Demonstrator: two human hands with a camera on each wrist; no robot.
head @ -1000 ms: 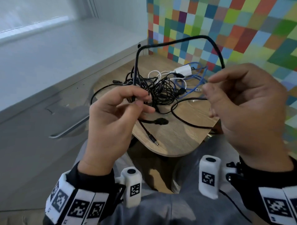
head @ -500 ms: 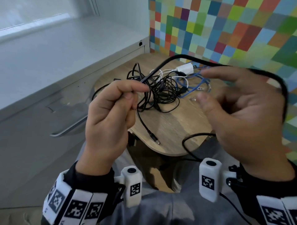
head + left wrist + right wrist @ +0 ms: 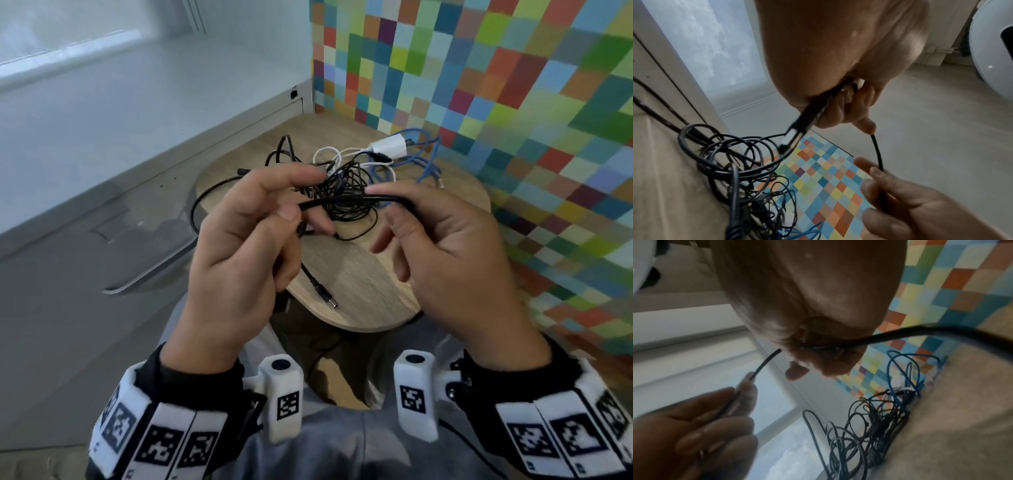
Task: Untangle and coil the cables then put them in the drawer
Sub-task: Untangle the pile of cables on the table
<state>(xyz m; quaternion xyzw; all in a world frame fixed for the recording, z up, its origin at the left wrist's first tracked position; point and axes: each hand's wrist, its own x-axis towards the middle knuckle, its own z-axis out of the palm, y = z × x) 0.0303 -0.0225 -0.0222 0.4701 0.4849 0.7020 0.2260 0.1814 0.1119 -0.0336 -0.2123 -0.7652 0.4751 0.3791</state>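
Observation:
My left hand (image 3: 294, 204) pinches a black cable (image 3: 349, 199) between thumb and fingers. Its barrel plug (image 3: 323, 295) dangles below that hand over the wooden table (image 3: 359, 284). My right hand (image 3: 394, 205) holds the same cable a short way along, thumb under and index finger over, and the stretch between the hands is nearly straight. In the left wrist view the cable (image 3: 877, 154) runs from my left fingers (image 3: 849, 105) down to the right hand (image 3: 900, 203). A tangle of black cables (image 3: 342, 192) lies behind the hands. Where the cable goes past my right hand is hidden.
A white charger (image 3: 390, 148) with a white cord and a blue cable (image 3: 426, 161) lie at the table's back right by the coloured checkered wall (image 3: 513, 102). A grey cabinet drawer front with a metal handle (image 3: 147, 275) stands to the left. My lap is below the table edge.
The tall loop of black cable between my hands has been drawn down to a short straight stretch. My hands have come closer together, and the right hand now grips the cable.

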